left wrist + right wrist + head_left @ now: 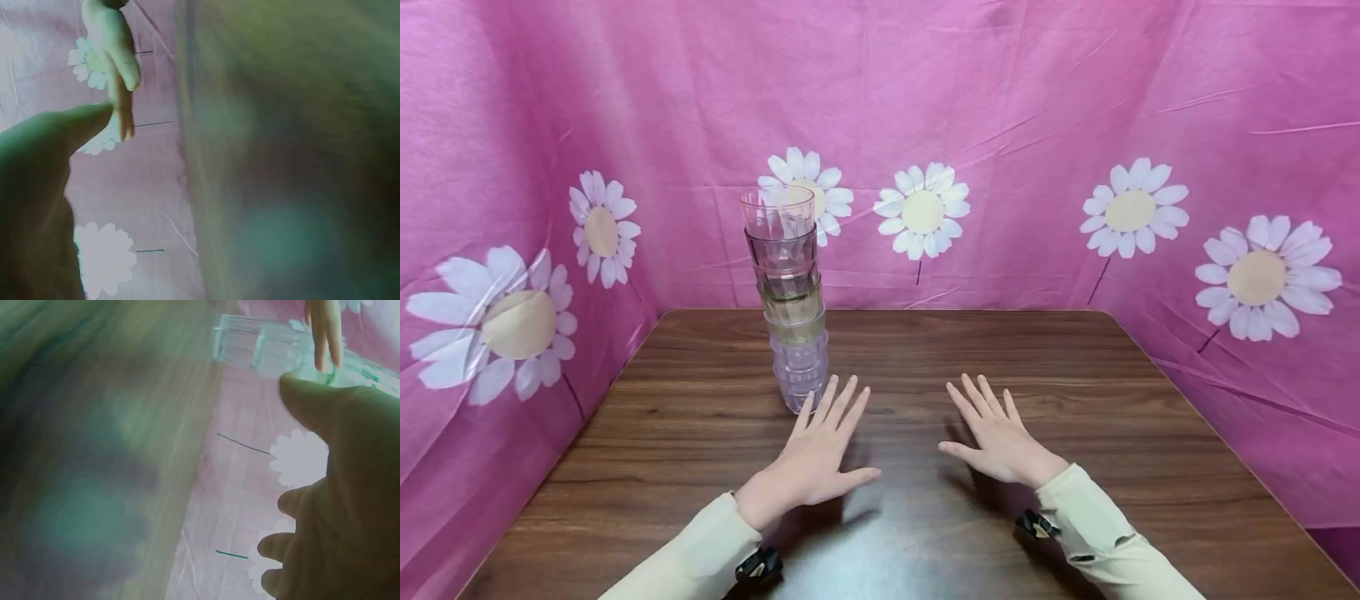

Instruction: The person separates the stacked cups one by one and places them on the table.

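Head view: A stack of cups [792, 310] stands on the wooden table [925, 358], left of centre. The long axis of the stack is close to vertical, with the upper end slanting slightly leftward in the frame. The cup mouths face up and the base is down. Tint order, top to bottom: pale pink, dark grey, yellow-green, clear lilac. The left hand [816, 458] is palm down, fingers straight and spread, gripping nothing. Its fingertips lie at the base of the stack; contact cannot be determined. The right hand [1000, 446] is likewise flat, fingers extended, gripping nothing, well apart from the stack. Both sleeves [692, 550] are pale. A pink cloth [1000, 100] printed with white flowers [922, 211] surrounds the table.

Left wrist view: The frame is turned on its side. The left thumb extends toward the right hand, seen beyond it. The tabletop is blurred.

Right wrist view: The frame is also turned. The long axis of the stack runs roughly across the upper right, base toward the left. The left fingers overlap it; the right thumb appears below it.
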A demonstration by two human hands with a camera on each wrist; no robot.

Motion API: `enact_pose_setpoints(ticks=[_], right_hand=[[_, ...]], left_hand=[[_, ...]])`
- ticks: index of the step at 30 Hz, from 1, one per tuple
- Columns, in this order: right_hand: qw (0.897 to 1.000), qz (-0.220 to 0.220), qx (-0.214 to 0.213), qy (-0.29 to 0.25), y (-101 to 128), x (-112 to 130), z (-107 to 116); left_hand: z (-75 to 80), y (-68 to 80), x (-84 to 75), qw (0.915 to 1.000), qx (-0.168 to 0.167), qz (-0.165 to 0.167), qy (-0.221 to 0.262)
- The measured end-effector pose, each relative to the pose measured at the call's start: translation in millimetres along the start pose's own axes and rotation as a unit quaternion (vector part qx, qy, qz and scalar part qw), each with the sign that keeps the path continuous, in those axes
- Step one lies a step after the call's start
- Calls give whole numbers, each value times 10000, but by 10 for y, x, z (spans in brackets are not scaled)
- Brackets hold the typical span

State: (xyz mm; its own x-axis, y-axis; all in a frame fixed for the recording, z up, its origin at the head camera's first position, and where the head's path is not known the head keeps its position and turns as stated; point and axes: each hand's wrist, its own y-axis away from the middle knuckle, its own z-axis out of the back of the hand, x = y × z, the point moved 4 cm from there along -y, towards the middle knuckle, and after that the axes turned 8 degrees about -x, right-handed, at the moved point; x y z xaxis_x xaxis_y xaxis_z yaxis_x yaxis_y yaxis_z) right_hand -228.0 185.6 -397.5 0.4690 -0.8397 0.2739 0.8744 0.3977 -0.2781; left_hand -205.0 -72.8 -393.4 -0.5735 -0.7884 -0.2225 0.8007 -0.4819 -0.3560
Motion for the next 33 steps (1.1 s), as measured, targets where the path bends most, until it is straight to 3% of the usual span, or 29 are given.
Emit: enact_pose_setpoints(ticks=[4, 7, 10, 14, 18, 27, 33], right_hand=[[9990, 95, 63, -429, -33, 20, 89], [9963, 172, 148, -830, -84, 49, 175], [9937, 289, 124, -1078, -164, 91, 292], [9912, 488, -21, -1231, -328, 182, 484], [9873, 703, -184, -1413, -557, 319, 684], [9730, 987, -778, -1938, -1102, 626, 1106], [9443, 1548, -1552, -2455, -1460, 851, 1267]], left_hand=[[55, 108, 105, 9966, -795, 17, 214], [100, 191, 272, 9858, -1576, 115, 565], [124, 239, 505, 9666, -2225, 489, 1176], [111, 255, 831, 9343, -2652, 1230, 2041], [76, 238, 1071, 9071, -2696, 1745, 2719], [-57, 89, 1380, 8638, -2145, 2385, 3885], [-169, 14, 1463, 8411, -1803, 2709, 4321]])
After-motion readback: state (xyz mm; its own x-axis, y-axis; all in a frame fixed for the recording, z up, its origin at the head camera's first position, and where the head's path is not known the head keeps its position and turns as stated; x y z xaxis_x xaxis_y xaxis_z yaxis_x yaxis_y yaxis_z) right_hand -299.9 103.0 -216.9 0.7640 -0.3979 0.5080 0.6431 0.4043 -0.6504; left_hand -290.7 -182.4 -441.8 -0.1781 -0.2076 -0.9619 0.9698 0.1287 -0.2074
